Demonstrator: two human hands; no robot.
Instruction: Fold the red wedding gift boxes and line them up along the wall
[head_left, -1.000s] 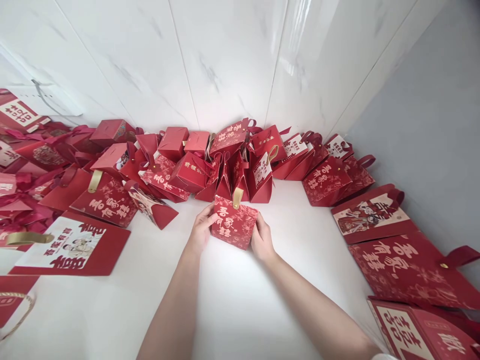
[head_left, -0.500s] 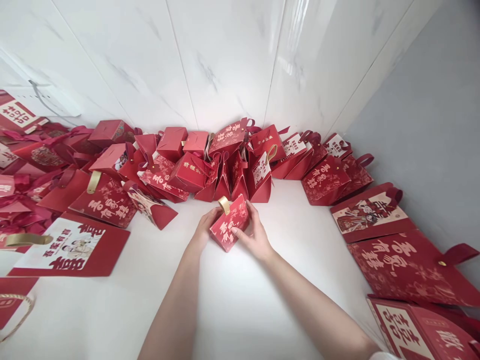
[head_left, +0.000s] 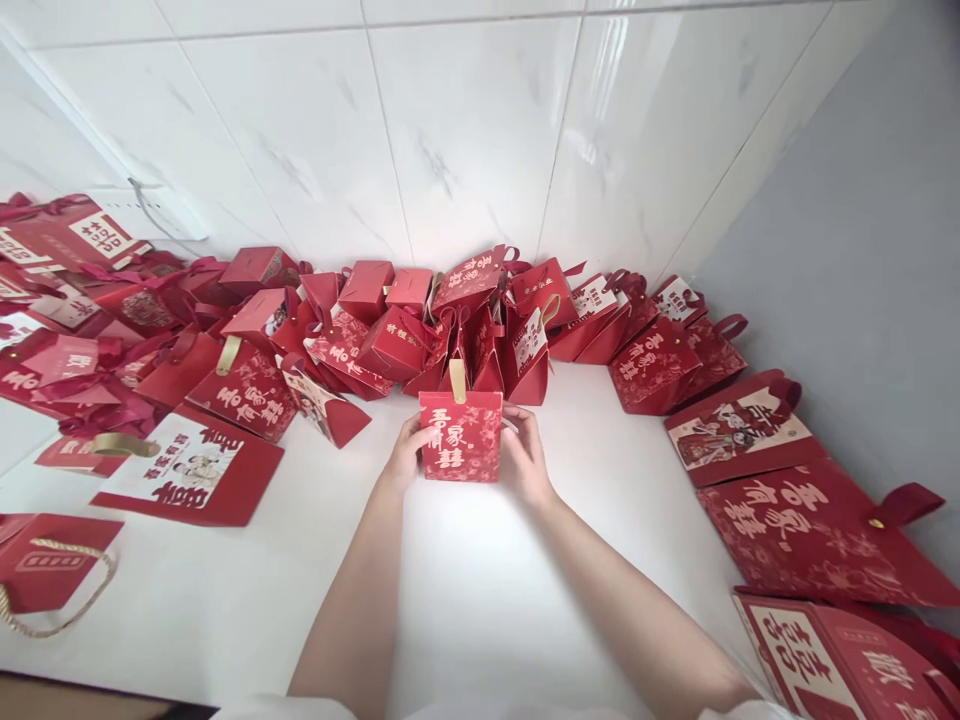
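I hold a small red gift box with gold characters and a gold strap on top, upright over the white table. My left hand grips its left side. My right hand grips its right side, fingers curled round the edge. The box's printed face is turned toward me. Right behind it stands a row of folded red gift boxes along the wall.
Several red gift boxes and flat red bags lie along the tiled wall and on both sides. A flat bag with a picture lies at left, a rope-handled bag at far left, and large flat bags at right.
The box went from lying tilted in my hands to standing upright with its face toward me. The camera view shifted slightly, showing more of the left side.
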